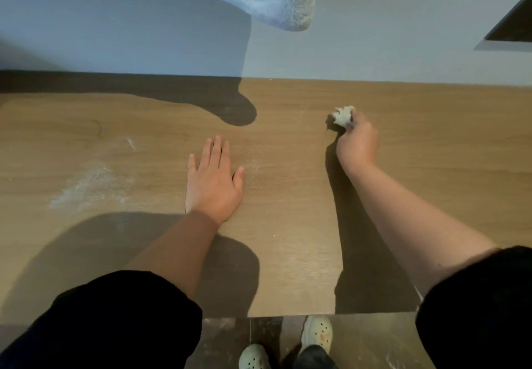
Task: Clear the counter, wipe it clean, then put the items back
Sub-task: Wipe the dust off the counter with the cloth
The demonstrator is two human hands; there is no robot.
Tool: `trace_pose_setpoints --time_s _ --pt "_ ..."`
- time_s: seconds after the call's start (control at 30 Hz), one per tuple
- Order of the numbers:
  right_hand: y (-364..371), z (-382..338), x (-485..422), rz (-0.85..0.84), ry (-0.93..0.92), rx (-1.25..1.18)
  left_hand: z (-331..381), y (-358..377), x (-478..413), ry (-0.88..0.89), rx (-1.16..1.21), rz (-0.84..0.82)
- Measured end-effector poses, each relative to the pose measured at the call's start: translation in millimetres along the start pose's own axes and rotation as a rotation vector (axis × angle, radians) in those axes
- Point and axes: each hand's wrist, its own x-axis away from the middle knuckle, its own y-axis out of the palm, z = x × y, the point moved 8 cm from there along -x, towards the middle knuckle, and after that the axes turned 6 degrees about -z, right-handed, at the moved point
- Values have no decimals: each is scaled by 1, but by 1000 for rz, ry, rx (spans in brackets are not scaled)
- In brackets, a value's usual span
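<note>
One residue patch [92, 184] lies well left of the wad [342, 117] grasped in the right hand [358, 145]; the left hand [211, 181], fingers [215, 149] released flat, is nearer.

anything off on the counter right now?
Yes. A white powdery smear dusts the brown wooden counter, left of the flat left hand. The right hand grips a crumpled white wad well to the right, away from that residue.
</note>
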Motion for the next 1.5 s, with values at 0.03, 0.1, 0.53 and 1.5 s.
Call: trace_pose_setpoints --time_s 0.03,0.1,0.53,1.5 --pt "5 -1 -11 11 13 32 0 0 0 -1 -3 -8" --pt "19 -11 -27 27 -19 78 0 1 -1 -6 -8 -17" --pt "74 -68 -74 -99 -220 161 -2 0 -1 -23 16 41" --pt "144 -143 19 -890 -616 -1 -2 -4 3 -48 94 27"
